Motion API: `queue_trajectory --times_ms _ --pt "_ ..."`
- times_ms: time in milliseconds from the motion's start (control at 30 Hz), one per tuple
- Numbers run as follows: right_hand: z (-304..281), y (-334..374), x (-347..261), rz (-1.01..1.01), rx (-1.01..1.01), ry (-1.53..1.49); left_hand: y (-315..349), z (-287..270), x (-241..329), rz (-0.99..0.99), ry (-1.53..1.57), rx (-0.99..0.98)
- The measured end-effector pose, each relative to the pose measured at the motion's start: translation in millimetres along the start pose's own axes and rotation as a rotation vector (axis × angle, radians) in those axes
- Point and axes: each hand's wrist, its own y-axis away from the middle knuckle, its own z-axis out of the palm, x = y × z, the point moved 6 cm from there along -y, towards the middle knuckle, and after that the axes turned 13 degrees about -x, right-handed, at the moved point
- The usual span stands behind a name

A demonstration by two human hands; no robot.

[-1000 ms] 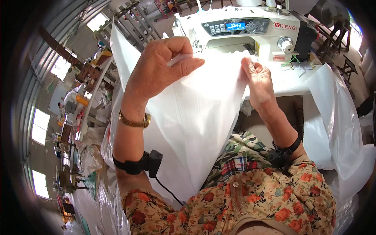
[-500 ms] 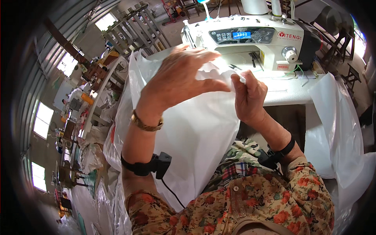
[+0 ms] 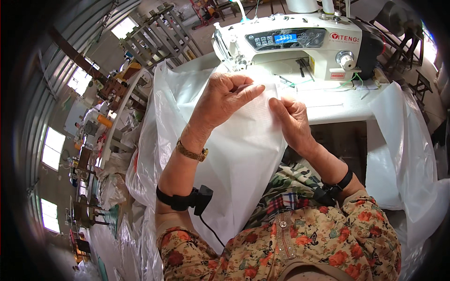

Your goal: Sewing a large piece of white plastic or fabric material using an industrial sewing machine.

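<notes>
White woven sheet (image 3: pixel 243 154): centre of view, draped from the table edge down over the lap; top edge held between both hands.
Left hand (image 3: pixel 225 100): at 11 o'clock of the sheet; fingers (image 3: pixel 248 91) curled shut, pinching the upper edge.
Right hand (image 3: pixel 293 119): at 1 o'clock of the sheet; fingers closed on the right edge, thumb on top.
Sewing machine (image 3: pixel 300 44): white, at 12 o'clock, just beyond the hands.
Table (image 3: pixel 337 105): white, under the machine.
Clear plastic film (image 3: pixel 403 140): at 3 o'clock, hanging off the table.
</notes>
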Motion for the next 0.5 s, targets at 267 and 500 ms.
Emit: queue_trajectory --times_ms 267,500 --pt "6 12 -22 -0.176 0.136 0.765 -2 10 -28 -0.15 0.069 0.012" --pt "20 14 -13 -0.261 -0.03 1.13 0 24 -62 -0.206 0.328 0.095"
